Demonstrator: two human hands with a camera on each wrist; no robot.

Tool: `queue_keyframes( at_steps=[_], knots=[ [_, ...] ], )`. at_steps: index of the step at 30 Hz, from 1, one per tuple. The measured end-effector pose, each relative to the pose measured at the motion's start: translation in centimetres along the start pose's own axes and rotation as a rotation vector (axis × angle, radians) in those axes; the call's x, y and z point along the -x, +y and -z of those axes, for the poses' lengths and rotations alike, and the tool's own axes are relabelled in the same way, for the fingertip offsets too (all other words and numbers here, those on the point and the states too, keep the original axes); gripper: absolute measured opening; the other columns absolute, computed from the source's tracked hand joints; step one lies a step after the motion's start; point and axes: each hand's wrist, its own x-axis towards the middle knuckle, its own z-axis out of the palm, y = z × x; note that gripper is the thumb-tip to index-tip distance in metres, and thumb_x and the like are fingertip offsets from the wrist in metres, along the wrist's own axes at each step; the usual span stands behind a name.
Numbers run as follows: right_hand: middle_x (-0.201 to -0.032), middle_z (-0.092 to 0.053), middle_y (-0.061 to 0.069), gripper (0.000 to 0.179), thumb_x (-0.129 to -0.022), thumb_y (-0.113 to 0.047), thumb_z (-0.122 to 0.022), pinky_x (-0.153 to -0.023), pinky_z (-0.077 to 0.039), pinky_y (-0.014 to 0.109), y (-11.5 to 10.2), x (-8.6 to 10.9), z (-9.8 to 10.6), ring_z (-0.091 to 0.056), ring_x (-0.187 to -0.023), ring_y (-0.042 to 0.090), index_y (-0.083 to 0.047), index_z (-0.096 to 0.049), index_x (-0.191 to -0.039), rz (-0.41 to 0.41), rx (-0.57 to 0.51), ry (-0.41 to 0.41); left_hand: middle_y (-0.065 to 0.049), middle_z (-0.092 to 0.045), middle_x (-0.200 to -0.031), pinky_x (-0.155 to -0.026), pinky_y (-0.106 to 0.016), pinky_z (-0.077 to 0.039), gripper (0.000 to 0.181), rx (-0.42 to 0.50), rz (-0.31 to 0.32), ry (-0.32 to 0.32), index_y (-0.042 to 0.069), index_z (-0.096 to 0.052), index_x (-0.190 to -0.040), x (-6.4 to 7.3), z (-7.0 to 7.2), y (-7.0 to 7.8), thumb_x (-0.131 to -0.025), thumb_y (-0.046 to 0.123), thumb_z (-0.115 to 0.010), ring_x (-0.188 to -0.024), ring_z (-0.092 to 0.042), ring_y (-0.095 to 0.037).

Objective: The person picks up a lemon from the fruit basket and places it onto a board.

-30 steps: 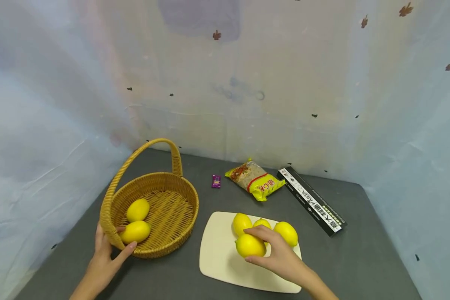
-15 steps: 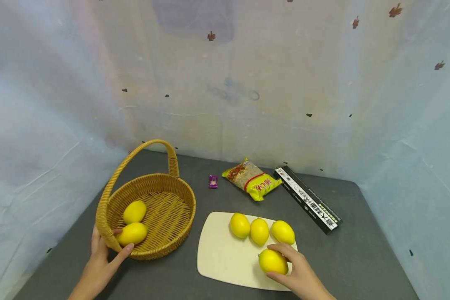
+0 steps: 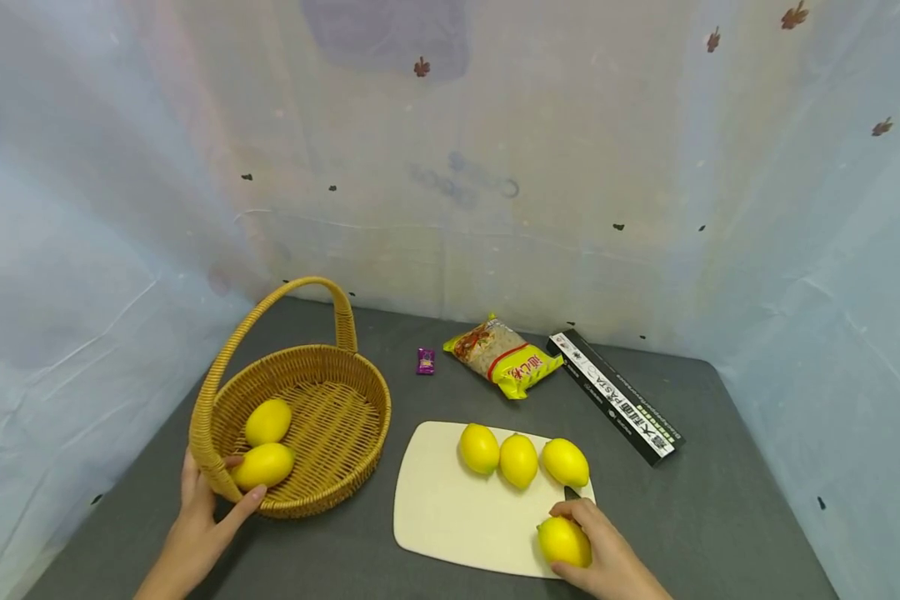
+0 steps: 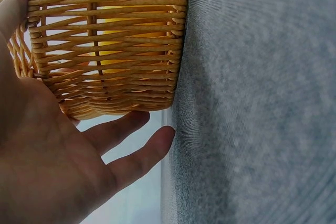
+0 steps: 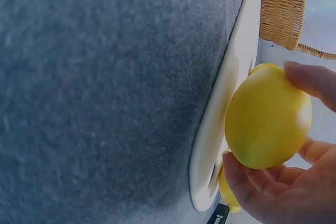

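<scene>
My left hand (image 3: 204,525) grips the near left rim of a wicker basket (image 3: 345,442), thumb over the edge and one fingertip inside. Two lemons (image 3: 268,422) lie in the basket on that side, the nearer one beside the fingers. In the left wrist view, two fingers (image 4: 139,156) extend below the woven wall. My right hand (image 3: 609,557) holds another lemon (image 3: 562,542) between thumb and fingers, over the front right corner of a cream cutting board (image 3: 450,517). Along the board's back part sit three more lemons (image 3: 519,461). A dark handle slot (image 3: 572,493) shows near my right fingers.
Behind the board lie a yellow pasta bag (image 3: 504,357) and a long black pasta box (image 3: 617,396). A small purple packet (image 3: 425,361) is right of the basket. The grey table (image 3: 720,500) meets pale hanging sheets (image 3: 570,167) at the back and sides.
My right hand has carried its lemon rightward and toward me, from in front of the other lemons to the board's front right corner. The left hand keeps its grip on the basket.
</scene>
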Motion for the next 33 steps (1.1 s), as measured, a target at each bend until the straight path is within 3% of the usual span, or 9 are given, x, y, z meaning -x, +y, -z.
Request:
queue_keyframes(
  at_steps=[12, 18, 26, 33],
  knots=[
    [-0.115, -0.056, 0.001, 0.055, -0.074, -0.025, -0.089, -0.087, -0.049, 0.032, -0.27, -0.09, -0.06, -0.053, -0.099, 0.012, -0.008, -0.064, -0.121, -0.120, -0.038, 0.004, 0.000, 0.037, -0.156, -0.085, -0.080, -0.031, 0.060, 0.010, 0.001, 0.005, 0.002, -0.032, -0.143, -0.04, 0.08, 0.04, -0.101, 0.035, -0.060, -0.140, -0.005, -0.062],
    [-0.115, -0.056, 0.001, 0.055, -0.076, -0.027, -0.087, -0.086, -0.049, 0.032, -0.09, -0.20, -0.29, -0.053, -0.098, 0.011, -0.009, -0.064, -0.122, -0.151, -0.050, -0.006, -0.004, 0.037, -0.157, -0.084, -0.077, -0.034, 0.061, 0.005, -0.001, 0.001, 0.002, -0.031, -0.144, -0.05, 0.04, 0.02, -0.102, 0.036, -0.059, -0.139, -0.008, -0.063],
    [-0.119, -0.057, 0.003, 0.059, -0.077, -0.029, -0.086, -0.083, -0.048, 0.031, 0.12, -0.08, -0.50, -0.051, -0.096, 0.010, -0.008, -0.062, -0.126, -0.127, -0.050, -0.007, -0.005, 0.033, -0.158, -0.084, -0.076, -0.035, 0.062, 0.003, -0.002, 0.004, 0.002, -0.031, -0.144, -0.06, 0.00, 0.04, -0.101, 0.035, -0.060, -0.134, -0.018, -0.063],
    [-0.120, -0.057, 0.004, 0.064, -0.077, -0.028, -0.087, -0.082, -0.048, 0.031, 0.33, 0.15, -0.56, -0.051, -0.096, 0.009, -0.007, -0.059, -0.131, -0.096, -0.045, -0.008, -0.006, 0.032, -0.158, -0.085, -0.075, -0.035, 0.062, 0.002, -0.002, 0.008, 0.002, -0.032, -0.144, -0.04, -0.02, 0.04, -0.101, 0.036, -0.061, -0.135, -0.018, -0.062]
  ],
)
